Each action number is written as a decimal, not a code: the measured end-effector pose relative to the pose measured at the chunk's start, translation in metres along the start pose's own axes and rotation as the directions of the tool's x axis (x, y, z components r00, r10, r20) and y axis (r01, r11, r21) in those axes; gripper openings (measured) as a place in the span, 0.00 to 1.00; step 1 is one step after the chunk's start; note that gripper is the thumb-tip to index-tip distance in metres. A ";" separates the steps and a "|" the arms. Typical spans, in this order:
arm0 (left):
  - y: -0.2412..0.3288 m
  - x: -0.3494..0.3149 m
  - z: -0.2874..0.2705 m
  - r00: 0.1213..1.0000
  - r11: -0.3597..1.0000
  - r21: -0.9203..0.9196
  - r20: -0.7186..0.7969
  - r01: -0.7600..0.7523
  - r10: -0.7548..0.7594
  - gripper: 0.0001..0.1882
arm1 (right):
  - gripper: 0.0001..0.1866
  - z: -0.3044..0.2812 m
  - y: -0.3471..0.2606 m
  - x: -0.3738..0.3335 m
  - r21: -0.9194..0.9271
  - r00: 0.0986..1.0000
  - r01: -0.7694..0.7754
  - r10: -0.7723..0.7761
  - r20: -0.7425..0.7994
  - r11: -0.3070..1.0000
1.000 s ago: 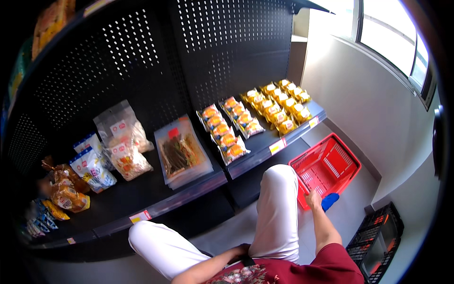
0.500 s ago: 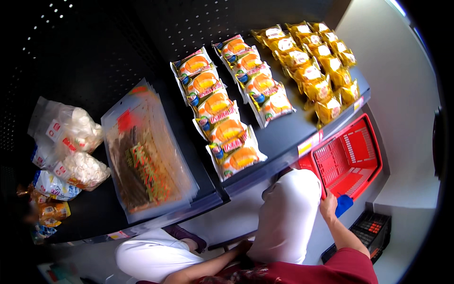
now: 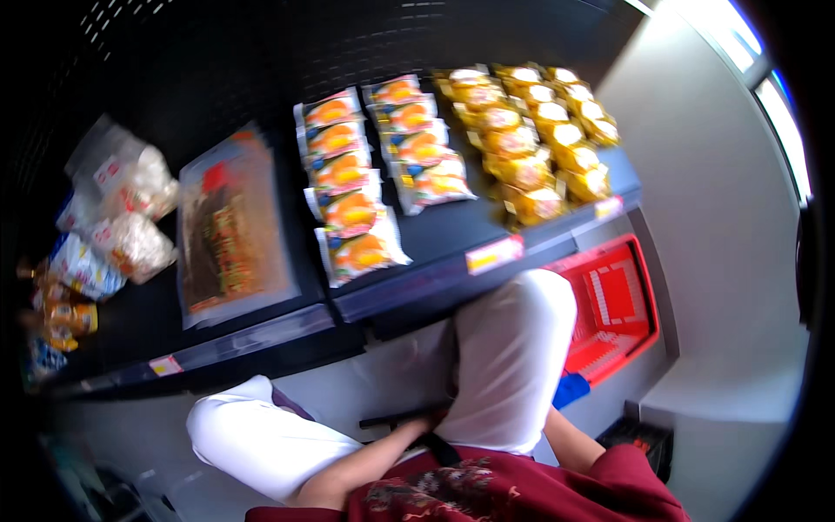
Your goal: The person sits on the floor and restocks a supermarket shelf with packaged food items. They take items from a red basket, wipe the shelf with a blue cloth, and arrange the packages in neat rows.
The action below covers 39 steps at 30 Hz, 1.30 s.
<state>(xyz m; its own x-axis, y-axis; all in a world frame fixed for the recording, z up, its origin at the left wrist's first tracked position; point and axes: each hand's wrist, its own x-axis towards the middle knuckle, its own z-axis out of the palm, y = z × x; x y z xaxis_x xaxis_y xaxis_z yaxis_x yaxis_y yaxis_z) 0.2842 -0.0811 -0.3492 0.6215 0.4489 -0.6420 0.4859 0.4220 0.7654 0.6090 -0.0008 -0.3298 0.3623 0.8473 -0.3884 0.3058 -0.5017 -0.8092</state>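
Observation:
My left forearm comes in from the lower edge and crosses to my lap. My left hand (image 3: 424, 424) rests in shade between my thighs, beside a dark bar, and its fingers are hidden. On the right, my forearm reaches down past my right thigh, which hides the right hand. Nearest to that forearm are a small blue piece (image 3: 571, 390) and a red plastic basket (image 3: 651, 304), which stands beyond my right knee, below the shelf edge. The basket's visible inside holds nothing.
A black shelf (image 3: 435, 228) bears rows of orange-and-white snack packs (image 3: 351, 212) and gold-wrapped packs (image 3: 529, 165). Flat clear packets (image 3: 235, 235) and bags of white pieces (image 3: 135, 248) lie left. A dark crate (image 3: 639, 439) stands lower right, near the pale wall (image 3: 713, 261).
The view has shifted, and the picture is somewhat blurred. My right hand, seen closed at the basket's near edge before, is now hidden behind my right leg. The shelf goods stay in their rows.

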 end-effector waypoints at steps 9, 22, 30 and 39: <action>0.032 -0.003 0.011 0.997 0.996 0.047 0.001 0.082 -0.082 0.26 | 0.25 -0.021 -0.125 -0.022 -0.451 0.991 0.119 -0.075 0.115 0.885; 0.031 -0.010 0.015 0.988 0.986 0.067 -0.031 0.151 -0.149 0.25 | 0.21 -0.100 -0.101 0.065 -0.600 0.986 0.126 -0.167 -0.013 0.790; 0.031 -0.007 0.014 0.996 0.997 -0.010 -0.048 0.078 -0.079 0.24 | 0.23 -0.099 -0.112 0.067 -0.675 0.988 0.063 -0.141 -0.061 0.735; 0.026 -0.003 0.017 0.995 0.985 -0.165 -0.068 0.059 -0.071 0.23 | 0.22 -0.094 -0.118 0.073 -0.676 0.989 0.065 -0.140 -0.056 0.734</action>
<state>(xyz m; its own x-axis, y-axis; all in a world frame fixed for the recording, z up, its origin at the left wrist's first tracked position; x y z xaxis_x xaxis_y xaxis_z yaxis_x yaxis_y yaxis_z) 0.3055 -0.0852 -0.3266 0.5423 0.4704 -0.6961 0.4138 0.5715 0.7086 0.6821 0.1040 -0.2208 0.3649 0.8980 -0.2457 0.8435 -0.4306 -0.3210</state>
